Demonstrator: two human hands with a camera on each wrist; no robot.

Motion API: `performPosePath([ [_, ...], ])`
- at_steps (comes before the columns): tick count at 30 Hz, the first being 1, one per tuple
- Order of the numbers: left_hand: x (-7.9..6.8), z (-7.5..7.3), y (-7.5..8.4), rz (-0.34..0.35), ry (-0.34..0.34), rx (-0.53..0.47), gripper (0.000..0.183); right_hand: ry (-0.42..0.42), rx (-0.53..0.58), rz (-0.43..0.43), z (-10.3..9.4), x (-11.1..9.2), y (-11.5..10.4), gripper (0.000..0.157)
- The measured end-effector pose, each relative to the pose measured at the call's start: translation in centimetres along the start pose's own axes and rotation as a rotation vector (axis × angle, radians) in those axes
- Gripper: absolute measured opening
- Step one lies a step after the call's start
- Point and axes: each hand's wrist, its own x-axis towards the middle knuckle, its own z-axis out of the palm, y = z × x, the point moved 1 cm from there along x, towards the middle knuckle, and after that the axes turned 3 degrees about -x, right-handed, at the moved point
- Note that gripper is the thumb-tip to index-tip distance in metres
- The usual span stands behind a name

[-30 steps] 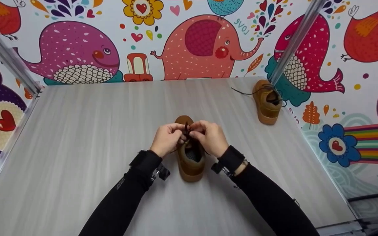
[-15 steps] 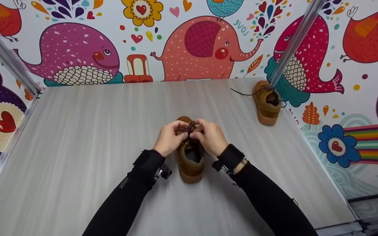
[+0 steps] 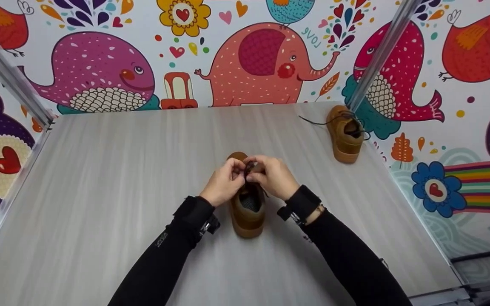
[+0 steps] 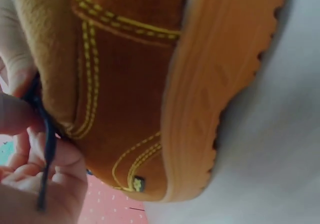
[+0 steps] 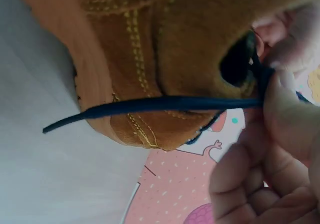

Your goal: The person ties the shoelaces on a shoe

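A brown shoe (image 3: pixel 248 223) with yellow stitching and an orange-brown sole stands on the table, its toe pointing away from me. My left hand (image 3: pixel 223 182) is at the laces on its left side, pinching the dark shoelace (image 4: pixel 49 139) between thumb and finger. From the other side my right hand (image 3: pixel 275 177) also pinches the lace, close against the left fingertips. One lace end (image 5: pixel 150 105) hangs out past the right thumb across the shoe's side. The knot area is mostly hidden behind the fingers.
A matching brown shoe (image 3: pixel 346 138) stands at the back right corner, its dark laces loose and spread out. Printed walls (image 3: pixel 177 93) with metal corner posts (image 3: pixel 383 55) border the pale table (image 3: pixel 121 170) at the back and sides.
A lace loop that stood up between the fingers half a second ago is now lower and mostly covered by them. Both hands stay over the shoe's front with small finger shifts.
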Motion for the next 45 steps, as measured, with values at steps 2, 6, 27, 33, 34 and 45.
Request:
performPosePath([
  [2,-0.1,0.1,0.0,0.016,0.005,0.018,0.019,-0.002,0.079,-0.003,-0.4,0.0,0.2,0.042],
  [6,-0.4,0.0,-0.2,0.050,0.039,0.051,0.018,0.040,0.209,0.016,-0.9,0.1,0.5,0.029],
  [27,-1.7,-1.4,-2.0,0.006,0.124,0.059,0.021,0.070,0.086,0.194,0.4,-1.3,4.7,0.015],
  [33,-1.5,-1.4,-2.0,-0.051,0.080,0.005,0.022,0.047,0.235,0.169,0.4,-1.4,4.9,0.020],
  [34,-1.5,-1.5,-2.1,-0.053,0.088,0.007,0.020,0.056,0.263,0.177,0.4,-1.4,4.9,0.020],
  [45,-1.8,-1.6,-2.0,0.225,0.101,0.492,0.008,0.108,-0.028,0.141,0.9,-1.6,5.2,0.016],
])
